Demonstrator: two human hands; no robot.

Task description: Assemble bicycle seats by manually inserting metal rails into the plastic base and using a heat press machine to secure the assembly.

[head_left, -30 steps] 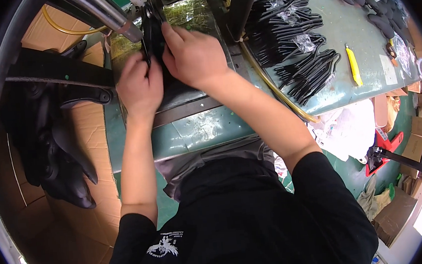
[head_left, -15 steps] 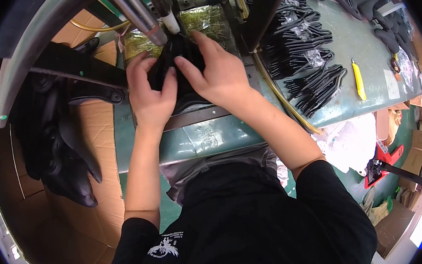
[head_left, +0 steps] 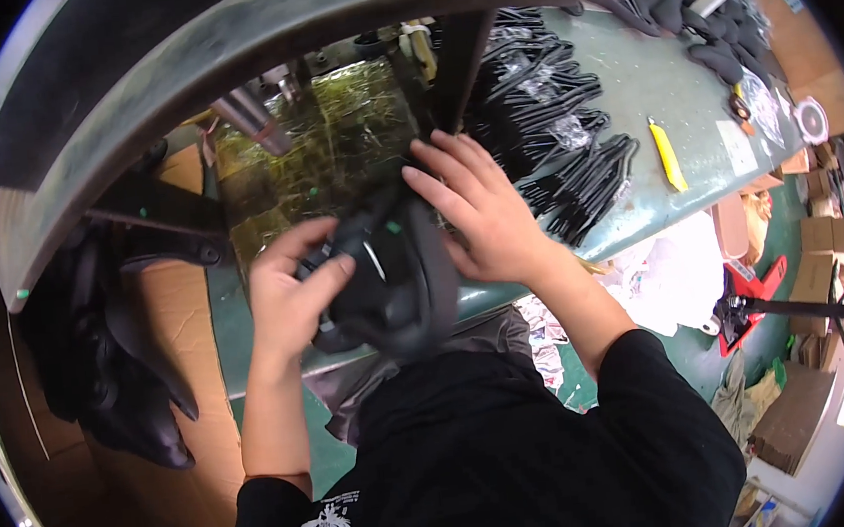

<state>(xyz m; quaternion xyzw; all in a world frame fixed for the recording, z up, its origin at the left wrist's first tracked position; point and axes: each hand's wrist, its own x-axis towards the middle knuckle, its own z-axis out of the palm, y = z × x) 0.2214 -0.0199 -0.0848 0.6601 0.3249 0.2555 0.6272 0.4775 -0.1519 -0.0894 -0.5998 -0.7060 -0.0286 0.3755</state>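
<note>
A black bicycle saddle, blurred by motion, is tilted above the near edge of the bench, close to my body. My left hand grips its left side, the thumb laid over the surface and the fingers partly hidden. At the saddle's right edge is my right hand, fingers stretched out toward the upper left. Its thumb is partly hidden by the saddle, and I cannot tell whether it touches. Beyond both hands lies the press bed, covered with shiny yellowish film, under a metal press rod.
A dark curved machine frame arches over the far side. To the left, a cardboard box holds several black saddles. On the green bench lie bundles of bent black rods and a yellow utility knife.
The saddle has come off the press bed toward my body and tilted. My left hand moved nearer with it; my right hand's fingers now stretch out beside it. The view has shifted.
</note>
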